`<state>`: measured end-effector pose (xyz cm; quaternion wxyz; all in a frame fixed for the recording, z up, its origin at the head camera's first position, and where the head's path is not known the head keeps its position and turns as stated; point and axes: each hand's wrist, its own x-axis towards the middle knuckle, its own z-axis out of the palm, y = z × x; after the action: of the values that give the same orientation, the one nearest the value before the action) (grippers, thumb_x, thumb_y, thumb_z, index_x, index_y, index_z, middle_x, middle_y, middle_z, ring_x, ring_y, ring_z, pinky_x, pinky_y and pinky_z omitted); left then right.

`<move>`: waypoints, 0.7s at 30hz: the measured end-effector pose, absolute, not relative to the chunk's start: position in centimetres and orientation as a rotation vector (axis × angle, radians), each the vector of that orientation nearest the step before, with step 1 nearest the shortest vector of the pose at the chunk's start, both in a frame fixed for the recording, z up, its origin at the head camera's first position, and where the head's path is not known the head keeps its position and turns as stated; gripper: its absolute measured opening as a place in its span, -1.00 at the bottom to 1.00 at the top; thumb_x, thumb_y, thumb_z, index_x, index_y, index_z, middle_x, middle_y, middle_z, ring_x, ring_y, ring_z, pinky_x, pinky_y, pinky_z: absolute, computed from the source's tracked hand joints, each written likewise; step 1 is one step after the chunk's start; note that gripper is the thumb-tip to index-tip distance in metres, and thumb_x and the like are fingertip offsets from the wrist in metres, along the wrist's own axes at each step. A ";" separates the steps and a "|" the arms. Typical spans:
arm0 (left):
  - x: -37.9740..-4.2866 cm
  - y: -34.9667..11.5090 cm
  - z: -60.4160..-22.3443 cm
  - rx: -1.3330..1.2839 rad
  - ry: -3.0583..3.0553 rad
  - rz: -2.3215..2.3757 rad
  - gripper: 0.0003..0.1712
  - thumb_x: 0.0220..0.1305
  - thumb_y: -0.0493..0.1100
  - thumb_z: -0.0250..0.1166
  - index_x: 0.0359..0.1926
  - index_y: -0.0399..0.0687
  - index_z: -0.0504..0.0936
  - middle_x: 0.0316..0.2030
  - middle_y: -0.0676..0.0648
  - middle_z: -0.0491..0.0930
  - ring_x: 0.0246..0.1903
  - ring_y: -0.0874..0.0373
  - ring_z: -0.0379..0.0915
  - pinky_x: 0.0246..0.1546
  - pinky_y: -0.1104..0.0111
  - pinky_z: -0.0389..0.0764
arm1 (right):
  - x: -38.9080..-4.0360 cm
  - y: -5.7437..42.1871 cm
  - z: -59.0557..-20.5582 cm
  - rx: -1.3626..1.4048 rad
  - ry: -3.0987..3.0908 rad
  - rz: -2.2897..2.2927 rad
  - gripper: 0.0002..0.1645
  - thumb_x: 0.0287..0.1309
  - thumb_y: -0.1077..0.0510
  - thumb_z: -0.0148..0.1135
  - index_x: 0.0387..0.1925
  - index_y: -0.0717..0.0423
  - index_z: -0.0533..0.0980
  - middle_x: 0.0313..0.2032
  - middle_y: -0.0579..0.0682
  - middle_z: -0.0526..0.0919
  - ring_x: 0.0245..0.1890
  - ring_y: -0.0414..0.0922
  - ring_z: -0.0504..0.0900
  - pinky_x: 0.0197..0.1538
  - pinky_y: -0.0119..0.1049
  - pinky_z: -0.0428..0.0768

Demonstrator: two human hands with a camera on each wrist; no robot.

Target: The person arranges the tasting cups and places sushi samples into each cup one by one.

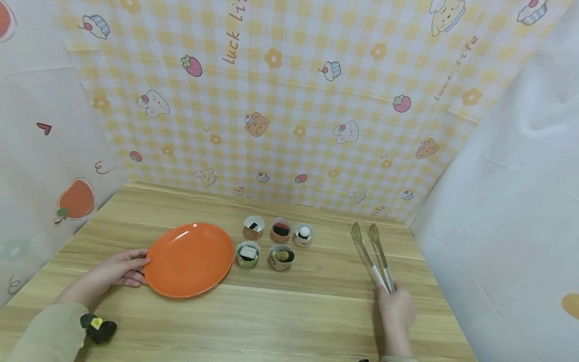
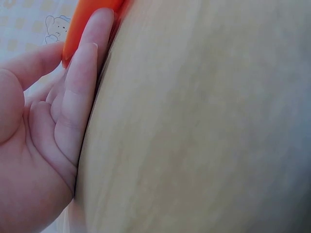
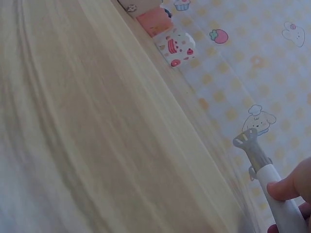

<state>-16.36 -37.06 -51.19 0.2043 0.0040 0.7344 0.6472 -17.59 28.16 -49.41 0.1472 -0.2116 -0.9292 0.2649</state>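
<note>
My left hand (image 1: 124, 269) pinches the left rim of an orange plate (image 1: 190, 260), thumb above and fingers beneath the edge. In the left wrist view only a sliver of the plate (image 2: 77, 31) shows between thumb and fingers, with the fingers low against the tabletop. My right hand (image 1: 395, 306) grips a pair of tongs (image 1: 377, 261) by the white handles, their slotted metal heads spread apart and pointing to the back of the table. The right wrist view has the thumb pressed on the white handle (image 3: 282, 201). Nothing sits between the tong heads.
Right of the plate stand several small paper cups holding sushi-like pieces: a white-topped one (image 1: 248, 253), a red-topped one (image 1: 281, 230), one with a white ball (image 1: 303, 234), others beside them. A checked cloth (image 1: 298, 100) hangs behind the wooden table (image 1: 271, 322), with pale cloths at both sides.
</note>
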 end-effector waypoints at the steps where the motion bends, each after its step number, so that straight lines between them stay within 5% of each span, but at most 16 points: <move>1: -16.4 -37.1 -51.2 0.016 2.048 1.805 -0.32 0.48 -0.14 0.01 0.29 -0.58 -0.08 -0.39 -0.13 0.65 -0.40 0.04 0.65 -0.37 0.24 0.67 | -17.7 28.1 -49.5 -0.611 -2.673 0.764 -0.46 0.16 0.03 0.28 -0.03 0.43 0.48 -0.31 0.40 0.60 -0.43 0.26 0.59 -0.51 0.02 0.51; 21: -16.2 -37.0 -51.0 0.027 2.058 1.799 -0.28 0.48 -0.13 0.02 0.30 -0.57 -0.13 -0.38 -0.12 0.65 -0.40 0.04 0.65 -0.37 0.24 0.67 | -18.2 27.7 -50.4 -0.655 -2.606 0.780 -0.51 0.08 0.03 0.34 -0.15 0.41 0.54 -0.40 0.34 0.61 -0.44 0.27 0.57 -0.55 0.04 0.43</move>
<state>-16.25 -36.96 -51.02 0.2028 0.0097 0.7371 0.6445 -18.20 27.65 -50.37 0.1710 -0.2308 -0.9176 0.2747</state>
